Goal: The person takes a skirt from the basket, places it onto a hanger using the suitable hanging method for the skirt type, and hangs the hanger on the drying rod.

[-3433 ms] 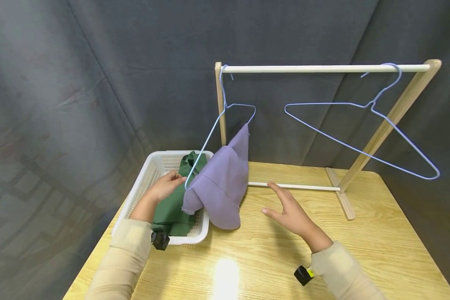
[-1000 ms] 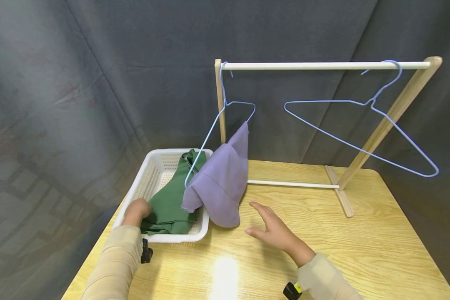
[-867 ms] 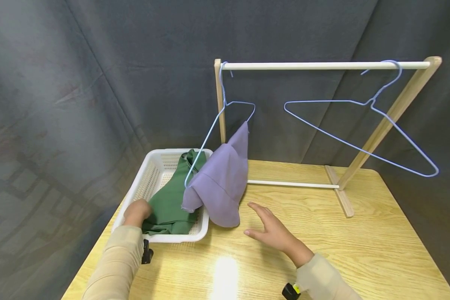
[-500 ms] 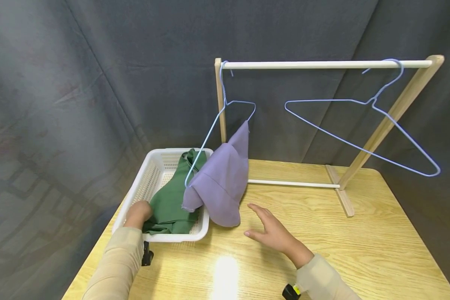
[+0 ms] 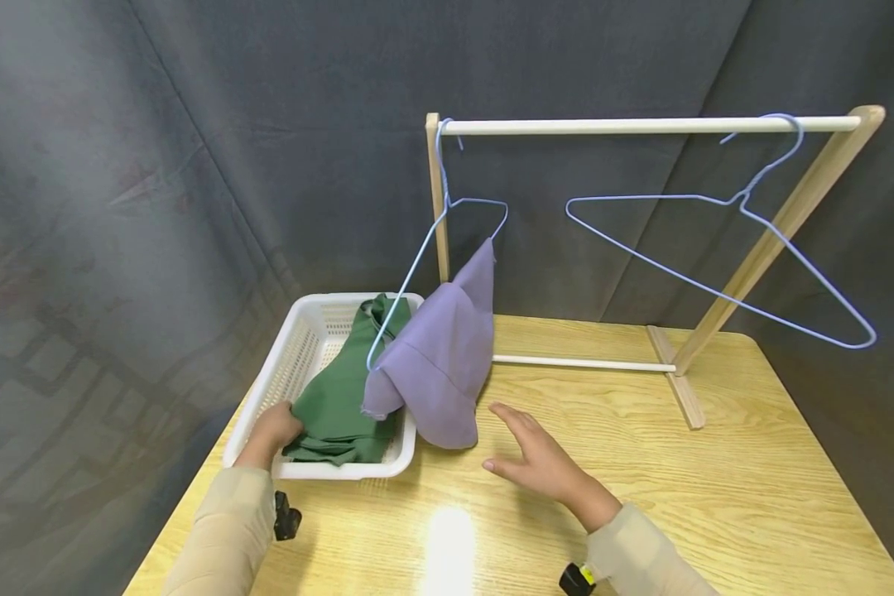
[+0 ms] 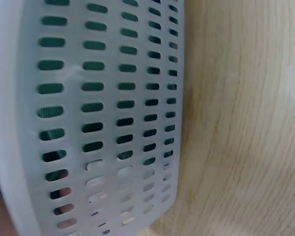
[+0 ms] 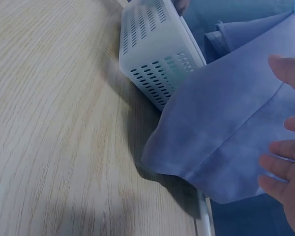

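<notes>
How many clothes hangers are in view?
2: a hanger with purple cloth at the left end of the rail; a bare hanger near its right end. Any under green cloth would be hidden.

Mostly pairs, a few singles
L hand [image 5: 274, 426] + R hand [image 5: 547, 470] = 2. L sleeve [image 5: 223, 530] + R sleeve [image 5: 644, 548] = 2. L blk wrist cam [image 5: 286, 516] + R blk wrist cam [image 5: 577, 580] = 2. L blue hanger [image 5: 447, 199] + R blue hanger [image 5: 745, 194] = 2, both on far side. White bskt [image 5: 328, 472], L = 1. Purple cloth [image 5: 441, 360], approx. mid = 1. Green cloth [image 5: 343, 410] in bskt = at least 1; folds hide exact no. Rack [image 5: 641, 126], far side = 1; its top rod [image 5: 536, 127] + low rod [image 5: 581, 362] = 2; its L post [image 5: 443, 252] + R post [image 5: 819, 182] = 2. Foot [image 5: 689, 401] on R = 1 showing. Table [image 5: 752, 480] = 1.
</notes>
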